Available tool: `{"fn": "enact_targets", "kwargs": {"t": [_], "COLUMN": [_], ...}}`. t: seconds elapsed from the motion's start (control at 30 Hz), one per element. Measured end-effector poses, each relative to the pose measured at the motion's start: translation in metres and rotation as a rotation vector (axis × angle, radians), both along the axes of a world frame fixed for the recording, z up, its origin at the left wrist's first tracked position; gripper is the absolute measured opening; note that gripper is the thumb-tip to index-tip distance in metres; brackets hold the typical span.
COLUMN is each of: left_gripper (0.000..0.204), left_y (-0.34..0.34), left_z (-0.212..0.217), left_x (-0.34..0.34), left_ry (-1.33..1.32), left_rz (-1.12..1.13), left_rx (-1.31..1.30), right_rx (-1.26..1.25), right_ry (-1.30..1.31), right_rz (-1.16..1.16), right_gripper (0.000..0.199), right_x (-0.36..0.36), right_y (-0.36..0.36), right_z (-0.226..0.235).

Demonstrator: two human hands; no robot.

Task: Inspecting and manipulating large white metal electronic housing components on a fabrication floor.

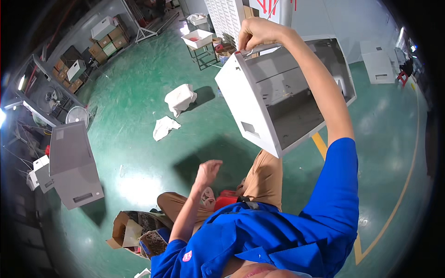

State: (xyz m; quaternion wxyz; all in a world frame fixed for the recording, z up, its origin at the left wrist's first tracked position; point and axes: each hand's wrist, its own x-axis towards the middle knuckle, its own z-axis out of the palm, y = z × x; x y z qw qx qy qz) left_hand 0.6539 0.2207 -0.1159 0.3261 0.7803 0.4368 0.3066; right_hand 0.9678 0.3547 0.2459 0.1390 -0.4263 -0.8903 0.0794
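My right hand (pixel 257 33) is raised and grips the top edge of a large white metal cabinet shell (pixel 252 111), which is tilted with its open grey inside facing me. My left hand (pixel 207 170) hangs free over my lap with the fingers loosely curled and nothing in it. My blue sleeve (pixel 338 194) runs along the cabinet's right side. I am crouched low, with tan trousers (pixel 269 176) under the cabinet's lower corner.
A second grey-white cabinet (pixel 74 162) stands at the left. White rags (pixel 180 98) lie on the green floor. An open cardboard box (pixel 132 229) sits by my left knee. Stacked cartons (pixel 106 44), a fan (pixel 76 115) and a white tray on a stand (pixel 198 38) line the back.
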Motion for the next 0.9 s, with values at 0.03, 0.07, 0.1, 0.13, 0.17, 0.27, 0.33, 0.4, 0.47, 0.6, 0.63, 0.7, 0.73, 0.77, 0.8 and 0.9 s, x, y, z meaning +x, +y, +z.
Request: {"fn": "enact_targets", "kwargs": {"t": [0.03, 0.07, 0.1, 0.13, 0.17, 0.27, 0.33, 0.4, 0.47, 0.6, 0.63, 0.7, 0.73, 0.77, 0.8, 0.9], "left_gripper": [0.017, 0.017, 0.016, 0.016, 0.016, 0.017, 0.018, 0.021, 0.021, 0.024, 0.024, 0.025, 0.025, 0.025, 0.024, 0.019], "left_y": [0.003, 0.005, 0.007, 0.011, 0.014, 0.016, 0.022, 0.027, 0.028, 0.036, 0.039, 0.043, 0.044, 0.046, 0.048, 0.049], "left_z": [0.028, 0.054, 0.077, 0.094, 0.111, 0.162, 0.187, 0.208, 0.226, 0.246, 0.248, 0.253, 0.257, 0.259, 0.261, 0.268], "left_x": [0.008, 0.016, 0.022, 0.028, 0.033, 0.049, 0.056, 0.059, 0.067, 0.087, 0.091, 0.097, 0.1, 0.1, 0.099, 0.093], "left_ry": [-0.031, -0.078, -0.122, -0.13, -0.136, -0.192, -0.251, -0.293, -0.325, -0.436, -0.435, -0.434, -0.421, -0.42, -0.391, -0.362], "left_rz": [0.024, 0.01, -0.002, -0.004, 0.0, 0.0, 0.002, -0.006, 0.013, 0.013, 0.012, -0.017, -0.012, -0.015, -0.027, -0.043], "left_rx": [-0.043, 0.026, 0.095, 0.154, 0.213, 0.333, 0.388, 0.549, 0.521, 0.585, 0.581, 0.574, 0.579, 0.579, 0.593, 0.599], "right_rx": [0.045, 0.064, 0.058, 0.088, 0.118, 0.322, 0.682, 0.588, 0.411, 0.452, 0.45, 0.519, 0.513, 0.513, 0.482, 0.397], "right_ry": [0.013, 0.028, 0.025, 0.037, 0.051, 0.082, 0.146, 0.214, 0.265, 0.361, 0.361, 0.341, 0.409, 0.41, 0.554, 0.809], "right_rz": [0.05, 0.038, 0.039, 0.014, -0.006, 0.067, 0.094, -0.098, -0.382, -0.307, -0.31, -0.324, -0.331, -0.335, -0.305, -0.249], "right_gripper": [0.021, 0.022, 0.022, 0.022, 0.023, 0.016, 0.013, 0.017, 0.028, 0.026, 0.026, 0.024, 0.022, 0.022, 0.022, 0.021], "right_x": [-0.002, -0.004, -0.006, -0.007, -0.008, -0.007, -0.009, -0.017, -0.024, -0.036, -0.039, -0.043, -0.044, -0.045, -0.045, -0.044], "right_y": [-0.004, -0.009, -0.014, -0.02, -0.024, -0.036, -0.051, -0.083, -0.107, -0.115, -0.115, -0.117, -0.121, -0.125, -0.13, -0.145], "right_z": [-0.002, -0.003, -0.006, -0.007, -0.009, -0.017, -0.025, -0.031, -0.043, -0.083, -0.088, -0.095, -0.098, -0.099, -0.101, -0.103]}}
